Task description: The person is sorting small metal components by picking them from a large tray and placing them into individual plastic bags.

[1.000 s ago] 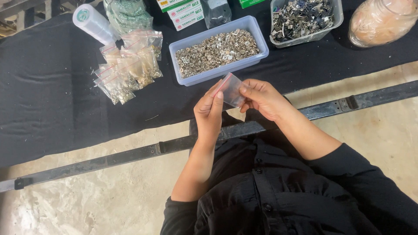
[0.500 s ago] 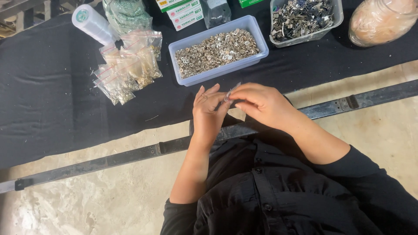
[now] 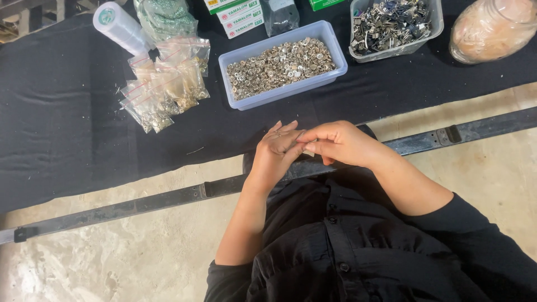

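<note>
The person wears a black button-front shirt (image 3: 347, 251) with small dark buttons down the placket, its sleeves pushed up, leaving forearms and both hands bare.

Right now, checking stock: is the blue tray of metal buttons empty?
No, the blue tray holds a full layer of small metal buttons.

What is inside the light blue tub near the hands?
The light blue tub is filled with small round silvery and brassy metal pieces, like snap buttons. Only the top layer shows; the tub's bottom and whatever lies deeper are covered.
</note>
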